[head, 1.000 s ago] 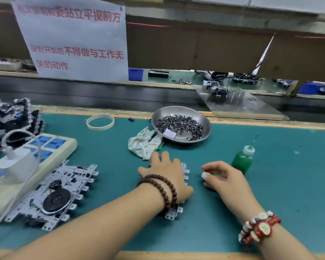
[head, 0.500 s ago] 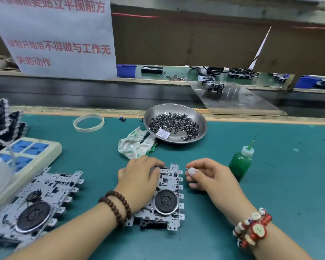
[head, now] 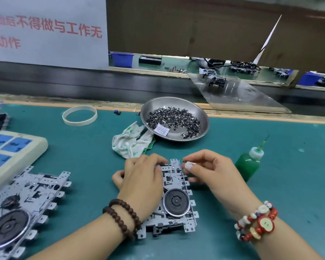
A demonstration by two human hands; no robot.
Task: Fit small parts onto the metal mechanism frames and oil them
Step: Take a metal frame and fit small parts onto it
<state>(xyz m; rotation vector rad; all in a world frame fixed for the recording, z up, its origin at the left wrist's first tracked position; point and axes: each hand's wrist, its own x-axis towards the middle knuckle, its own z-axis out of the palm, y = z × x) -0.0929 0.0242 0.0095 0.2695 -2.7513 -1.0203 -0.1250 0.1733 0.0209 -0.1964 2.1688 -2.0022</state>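
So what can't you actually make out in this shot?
- Head view: the left hand covers the left part of the metal frame.
- The part pinched in the right hand is too small to identify.
- Label in the steel dish: print unreadable.
- Sign cut off by the top and left edges.

Left hand (head: 143,182) rests on metal frame (head: 174,199) on green worktop (head: 270,212). Right hand (head: 212,171) pinches small part (head: 186,162) at frame's far edge. Green oil bottle (head: 249,166) just right; steel dish (head: 201,117) of parts behind.
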